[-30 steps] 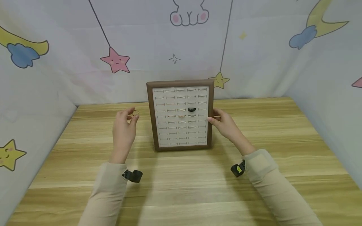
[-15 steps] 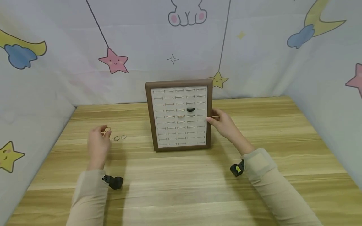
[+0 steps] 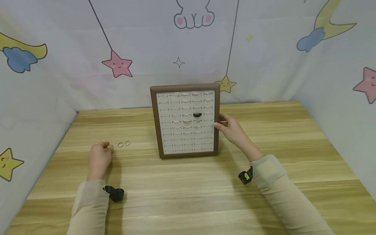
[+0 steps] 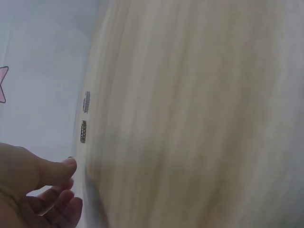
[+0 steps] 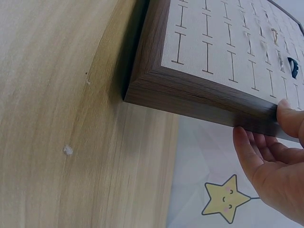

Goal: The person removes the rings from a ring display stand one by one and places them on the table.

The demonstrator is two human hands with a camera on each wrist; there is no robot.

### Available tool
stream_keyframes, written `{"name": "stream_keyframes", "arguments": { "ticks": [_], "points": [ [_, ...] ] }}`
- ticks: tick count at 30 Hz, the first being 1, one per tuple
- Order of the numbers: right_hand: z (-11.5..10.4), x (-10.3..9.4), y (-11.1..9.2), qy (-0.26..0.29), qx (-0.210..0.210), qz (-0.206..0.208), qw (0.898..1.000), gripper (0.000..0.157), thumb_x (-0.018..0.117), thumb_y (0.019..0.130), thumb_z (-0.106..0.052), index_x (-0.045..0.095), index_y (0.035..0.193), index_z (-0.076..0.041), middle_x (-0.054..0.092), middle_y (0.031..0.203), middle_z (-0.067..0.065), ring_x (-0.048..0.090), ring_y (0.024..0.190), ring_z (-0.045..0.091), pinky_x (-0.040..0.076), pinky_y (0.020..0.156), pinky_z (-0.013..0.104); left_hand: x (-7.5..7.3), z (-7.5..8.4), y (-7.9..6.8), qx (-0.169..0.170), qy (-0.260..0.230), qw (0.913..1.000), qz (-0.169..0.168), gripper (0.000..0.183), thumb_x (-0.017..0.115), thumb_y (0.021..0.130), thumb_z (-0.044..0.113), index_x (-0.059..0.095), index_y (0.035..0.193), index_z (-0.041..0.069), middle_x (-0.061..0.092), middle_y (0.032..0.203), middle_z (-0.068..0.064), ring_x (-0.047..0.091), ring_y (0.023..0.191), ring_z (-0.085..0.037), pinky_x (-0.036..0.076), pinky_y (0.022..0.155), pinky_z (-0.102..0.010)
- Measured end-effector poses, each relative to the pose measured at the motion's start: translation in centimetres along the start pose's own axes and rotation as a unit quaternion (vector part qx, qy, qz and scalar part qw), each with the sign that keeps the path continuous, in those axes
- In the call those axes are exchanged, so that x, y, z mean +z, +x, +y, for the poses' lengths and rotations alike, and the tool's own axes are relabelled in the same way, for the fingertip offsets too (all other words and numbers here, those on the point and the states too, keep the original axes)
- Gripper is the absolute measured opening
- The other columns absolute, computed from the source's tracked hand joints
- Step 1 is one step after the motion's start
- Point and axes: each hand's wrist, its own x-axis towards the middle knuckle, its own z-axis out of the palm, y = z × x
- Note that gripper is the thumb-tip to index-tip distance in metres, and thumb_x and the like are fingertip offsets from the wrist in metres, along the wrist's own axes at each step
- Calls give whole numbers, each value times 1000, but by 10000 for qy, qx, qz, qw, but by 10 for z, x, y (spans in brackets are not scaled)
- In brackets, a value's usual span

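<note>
At the left of the table my left hand (image 3: 99,158) pinches a thin gold ring (image 3: 110,147) close to the wood. In the left wrist view that hand's thumb and fingers (image 4: 61,173) hide the ring. Just right of it lie two more rings (image 3: 120,145), side by side. A brown-framed ring display board (image 3: 188,137) stands upright in the middle, with several rings in its slots, among them a black ring (image 3: 197,115). My right hand (image 3: 230,130) grips the board's right edge, thumb on the front and fingers behind, as the right wrist view also shows.
The wooden table (image 3: 188,195) runs back to a white cloth backdrop (image 3: 147,39) with printed stars and moons. Cloth also hangs along both sides. A small whitish speck (image 5: 68,150) sits on the wood near the board.
My left hand has moved left, away from the board, and down to the table with the gold ring, uncovering the two lying rings. The right hand keeps its hold on the board.
</note>
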Motion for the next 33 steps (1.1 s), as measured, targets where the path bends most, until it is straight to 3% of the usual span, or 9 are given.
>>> {"name": "stream_keyframes", "arguments": {
  "ticks": [10,24,28,33],
  "points": [
    [0,1,-1,-30,-73,4,10000,53,52,99,-19,35,141,8,50,133,26,49,127,41,46,102,49,4,-6,-2,-86,-12,10000,-48,37,49,98,12,52,128,-10,53,127,-32,49,118,-48,42,96,-56],
    [-1,1,-2,13,-20,-11,10000,53,51,99,-19,35,142,6,49,135,25,49,128,40,46,102,49,2,-6,2,-378,-102,9990,-199,42,48,99,15,46,136,-5,49,136,-29,47,123,-47,46,89,-55],
    [-1,1,-2,11,-37,-12,10000,52,51,99,-19,35,142,6,49,135,25,48,128,40,45,103,50,1,0,1,-327,-396,9987,49,45,48,98,12,42,140,-3,46,140,-27,45,125,-47,44,91,-57],
    [-2,0,-2,11,-33,-5,10000,53,51,99,-20,34,142,6,48,135,25,48,129,40,45,103,50,-2,21,1,18,-945,9938,581,44,48,97,9,43,139,-4,48,138,-27,47,120,-44,42,94,-56]
  ]
}}
